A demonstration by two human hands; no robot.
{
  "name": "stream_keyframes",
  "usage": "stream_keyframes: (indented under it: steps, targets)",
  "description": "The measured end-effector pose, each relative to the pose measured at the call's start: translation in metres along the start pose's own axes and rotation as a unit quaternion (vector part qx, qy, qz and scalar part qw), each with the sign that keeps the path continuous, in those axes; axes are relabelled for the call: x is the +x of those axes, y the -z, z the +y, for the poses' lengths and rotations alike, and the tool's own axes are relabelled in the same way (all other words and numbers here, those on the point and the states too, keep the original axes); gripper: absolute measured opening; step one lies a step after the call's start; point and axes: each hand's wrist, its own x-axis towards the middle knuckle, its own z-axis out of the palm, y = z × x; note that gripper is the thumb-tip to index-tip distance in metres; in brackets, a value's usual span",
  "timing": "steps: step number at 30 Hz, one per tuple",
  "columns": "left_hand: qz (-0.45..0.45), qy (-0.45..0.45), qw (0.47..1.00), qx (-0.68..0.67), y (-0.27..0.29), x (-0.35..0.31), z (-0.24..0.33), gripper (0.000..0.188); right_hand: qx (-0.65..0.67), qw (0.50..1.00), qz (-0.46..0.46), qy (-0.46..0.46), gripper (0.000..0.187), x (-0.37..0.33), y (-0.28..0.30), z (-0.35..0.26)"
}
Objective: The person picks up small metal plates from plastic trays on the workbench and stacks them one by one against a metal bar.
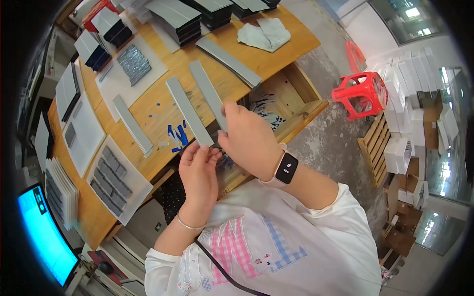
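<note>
My left hand (pixel 199 172) is closed, its thumb and fingertips pinching the near end of a long grey strip (pixel 186 106) that lies on the wooden table. Just right of it, my right hand (pixel 249 140) is curled, thumb and fingers bent inward beside that same end. What its fingertips hold, if anything, is hidden. A second grey strip (pixel 205 86) runs alongside, its near end partly behind my right hand. Left of the first strip lies a little heap of blue and white scraps (pixel 177 137).
An open wooden drawer (pixel 301 91) below the table edge contains more scraps. More grey strips (pixel 229 61) (pixel 132 126), a white cloth (pixel 265 34) and stacked panels (pixel 175 19) lie on the table (pixel 158 96). A red stool (pixel 363 93) stands right; a lit monitor (pixel 44 237) left.
</note>
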Motion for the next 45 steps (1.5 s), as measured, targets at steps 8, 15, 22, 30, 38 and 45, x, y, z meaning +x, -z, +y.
stream_keyframes:
  steps: [8, 15, 22, 30, 38, 45]
  targets:
    - [0.041, -0.010, 0.998, -0.040, -0.022, 0.006, -0.019, 0.021, -0.049, 0.996, 0.071, 0.030, 0.018, 0.014, 0.015, 0.015]
    - [0.060, -0.017, 0.996, -0.065, -0.035, 0.010, -0.030, 0.023, -0.039, 0.995, 0.089, 0.036, 0.017, 0.026, 0.020, 0.017]
    - [0.016, -0.002, 0.995, -0.099, -0.027, 0.005, -0.027, 0.025, -0.079, 0.994, 0.073, 0.036, 0.018, 0.026, 0.021, 0.014]
    - [-0.131, 0.099, 0.972, 0.170, 0.025, -0.028, 0.011, 0.014, -0.113, 0.986, 0.111, 0.052, 0.019, 0.015, 0.034, -0.001]
    - [-0.083, -0.473, 0.577, 0.661, 0.038, -0.045, 0.052, 0.027, -0.029, 0.976, 0.048, 0.209, 0.014, 0.011, -0.019, -0.036]
    - [-0.051, -0.424, 0.467, 0.774, 0.043, -0.029, 0.051, 0.044, -0.031, 0.984, 0.029, 0.171, 0.016, 0.021, -0.036, -0.045]
